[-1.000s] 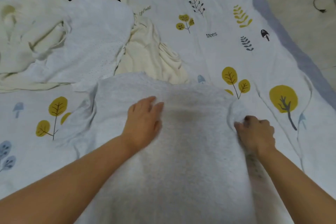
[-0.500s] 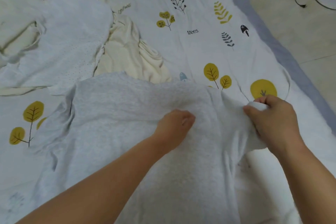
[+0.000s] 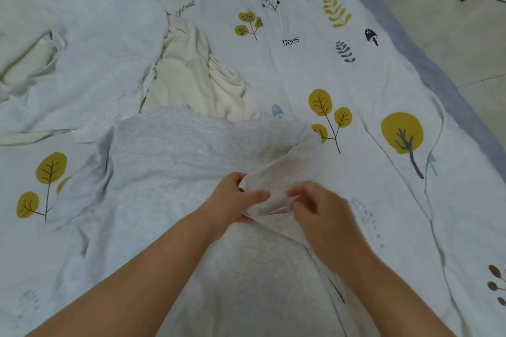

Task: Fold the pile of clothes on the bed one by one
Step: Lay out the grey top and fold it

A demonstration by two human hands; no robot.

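A grey garment point(image 3: 169, 172) lies spread flat on the near middle of the bed sheet point(image 3: 315, 68), its right sleeve point(image 3: 282, 172) drawn inward over the body. The left hand point(image 3: 235, 200) and right hand point(image 3: 320, 208) both pinch the sleeve's end with curled fingers. Far left lie a pale grey garment point(image 3: 104, 44) and a cream garment point(image 3: 197, 76), unfolded and touching.

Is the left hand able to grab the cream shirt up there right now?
Probably not yet: the left hand is pinching the grey top's sleeve. The cream shirt lies uncovered beyond.
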